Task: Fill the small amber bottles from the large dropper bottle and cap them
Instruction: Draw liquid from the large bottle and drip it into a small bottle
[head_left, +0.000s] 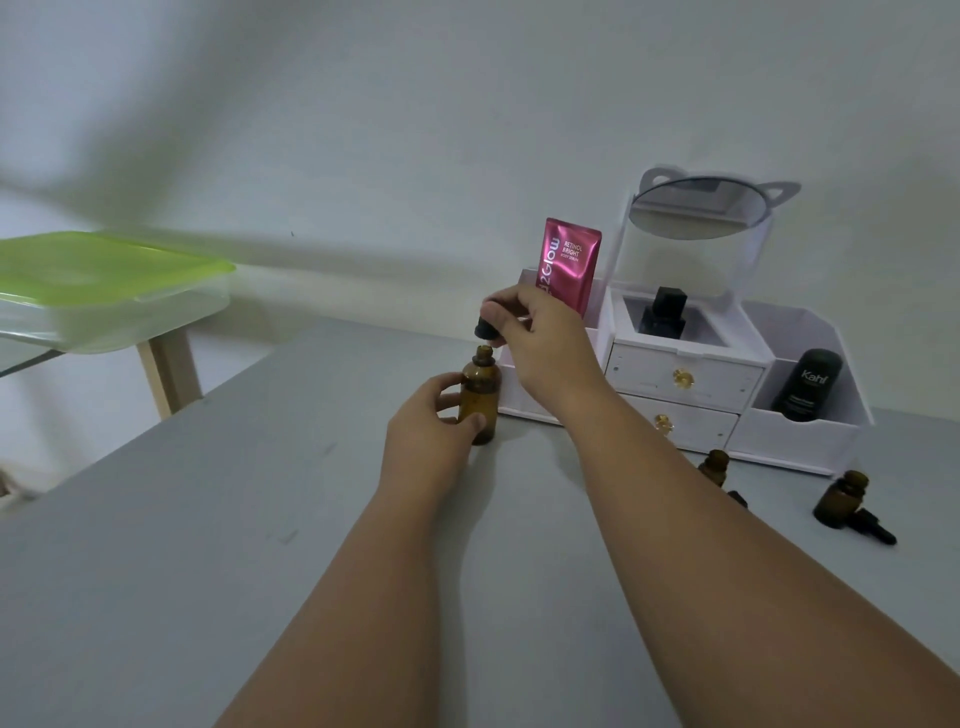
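**Head view, far middle of the grey table (260, 519).** My left hand (431, 421) curls thumb and fingers round the body of the large dropper bottle (480, 402). The bottle stands upright just left of the white organiser (685, 384). My right hand (540, 338) pinches the black dropper cap (485, 328) in its fingertips, just above the open neck and apart from it. I cannot tell whether the dropper carries liquid.

At the right stand 2 small bottles. The nearer small amber bottle (837, 501) is uncapped, with a loose black cap (875, 527) lying beside it. The farther small amber bottle (716, 465) is partly behind my right forearm and also looks uncapped. I cannot read their fill levels. I judge that at least 2 cappings are left, and probably both fills.
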